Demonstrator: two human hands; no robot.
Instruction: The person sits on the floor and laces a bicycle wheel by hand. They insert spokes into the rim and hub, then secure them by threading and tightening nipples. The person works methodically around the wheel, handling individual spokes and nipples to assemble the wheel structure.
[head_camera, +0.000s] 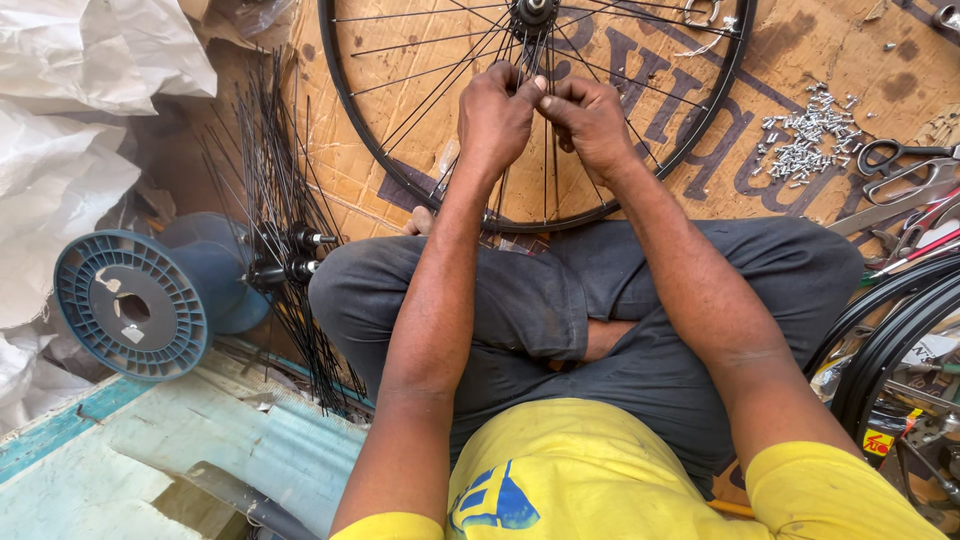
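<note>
The left hand (495, 115) and right hand (590, 118) meet knuckle to knuckle over the wheel (400, 180), thumbs touching, fingers of both closed and pinching the spokes (440, 85) where these bunch together just below the hub (532, 12). Which single spoke each hand grips cannot be told; the fingertips are curled under and hidden by the knuckles. The wheel lies flat on cardboard (800, 40), its rim arcing from the left of the fingers, beneath the wrists, and up again on the right; the near edge of the rim rests against the person's crossed legs in grey trousers (560, 300). Right of the fingers, outside the rim, a heap of small silver nipples (805, 135) lies on the cardboard, and further right are scissors (895, 152) and other hand tools, only partly seen. Further black rims (885, 340) stand at the right edge, near the right elbow. Left of the fingers, outside the rim, two hubs with loose black spokes (290, 255) fanning out stand by the left knee, and beyond them a blue plastic reel (130, 305) lies on its side. White sacking (70, 110) fills the far left. Nothing lies between the fingers and the spokes; both forearms cross above the rim's near edge.
</note>
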